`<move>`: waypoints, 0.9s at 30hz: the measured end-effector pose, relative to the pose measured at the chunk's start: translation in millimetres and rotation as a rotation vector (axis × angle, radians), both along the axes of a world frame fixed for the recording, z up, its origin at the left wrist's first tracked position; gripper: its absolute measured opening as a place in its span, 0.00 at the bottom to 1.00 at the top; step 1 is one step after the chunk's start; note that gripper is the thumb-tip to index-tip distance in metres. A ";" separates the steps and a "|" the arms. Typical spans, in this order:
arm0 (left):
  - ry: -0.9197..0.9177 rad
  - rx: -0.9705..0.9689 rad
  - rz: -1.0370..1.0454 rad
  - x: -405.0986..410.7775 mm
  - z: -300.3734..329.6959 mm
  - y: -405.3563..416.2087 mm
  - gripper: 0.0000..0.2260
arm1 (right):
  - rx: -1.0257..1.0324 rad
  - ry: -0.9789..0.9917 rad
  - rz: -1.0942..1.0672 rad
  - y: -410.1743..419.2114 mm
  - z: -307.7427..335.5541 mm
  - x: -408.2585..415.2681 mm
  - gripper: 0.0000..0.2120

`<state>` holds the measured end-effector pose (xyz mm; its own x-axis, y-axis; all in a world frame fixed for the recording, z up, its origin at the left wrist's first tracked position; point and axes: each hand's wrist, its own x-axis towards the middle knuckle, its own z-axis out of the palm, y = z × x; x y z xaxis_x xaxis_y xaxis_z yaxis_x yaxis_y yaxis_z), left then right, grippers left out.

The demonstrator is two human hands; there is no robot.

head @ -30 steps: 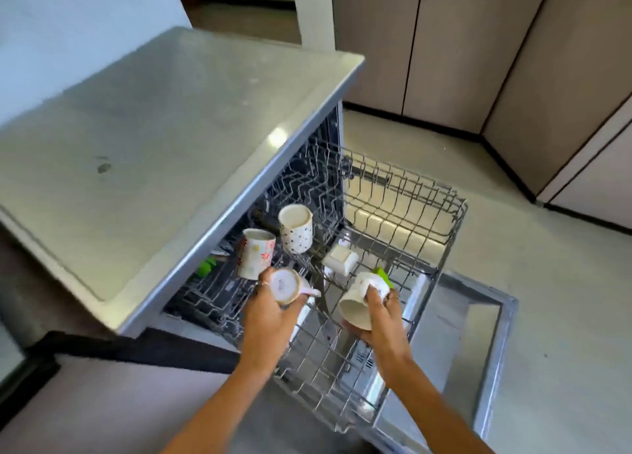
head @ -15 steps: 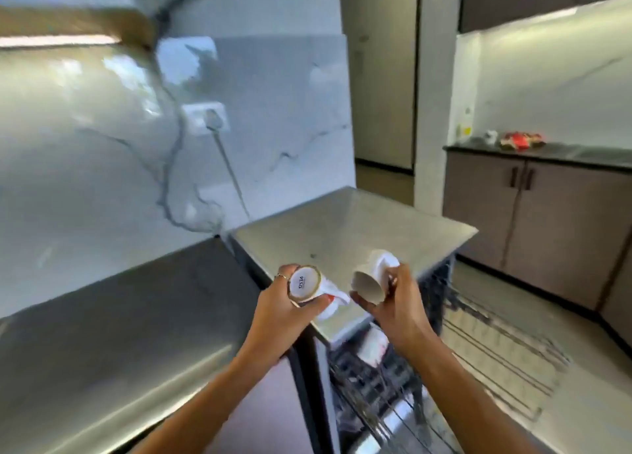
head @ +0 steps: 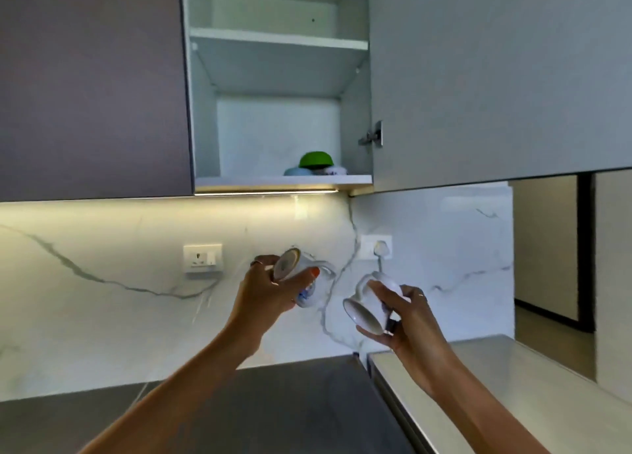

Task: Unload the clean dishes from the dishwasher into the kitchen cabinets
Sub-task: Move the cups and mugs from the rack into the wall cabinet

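Both hands (head: 263,291) (head: 410,320) grip tilted mugs (head: 301,276) (head: 371,305), rims angled downward.

Both arms raised forward, each hand gripping a cup.

The left hand (head: 265,291) is lifted higher, its fingers and thumb curled round a cup (head: 301,277) that is tipped with its base toward the camera. The right hand (head: 407,320) sits lower and apart from it, fingers wrapped over a white cup (head: 371,308) held on its side. Both forearms are bare.

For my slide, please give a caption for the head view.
Each hand holds a mug below the open cabinet.
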<state>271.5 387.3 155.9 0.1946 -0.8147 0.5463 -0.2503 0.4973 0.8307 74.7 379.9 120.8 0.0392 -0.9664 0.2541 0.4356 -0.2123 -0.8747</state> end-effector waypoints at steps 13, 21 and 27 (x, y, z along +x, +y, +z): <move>-0.144 -0.242 0.106 58.0 145.3 -98.6 0.24 | -0.560 0.298 -0.279 -142.7 176.6 45.8 0.18; -0.198 -0.236 0.173 40.0 215.2 -203.1 0.26 | -0.736 0.630 -0.527 -242.3 250.0 52.1 0.21; -0.281 -0.217 0.260 29.4 231.5 -272.0 0.27 | -0.696 0.807 -0.574 -296.4 269.6 51.0 0.20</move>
<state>300.9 115.3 387.4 0.1970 -0.6186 0.7606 -0.5917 0.5435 0.5953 125.7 83.5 390.4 0.0365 -0.5615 0.8267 -0.4948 -0.7289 -0.4732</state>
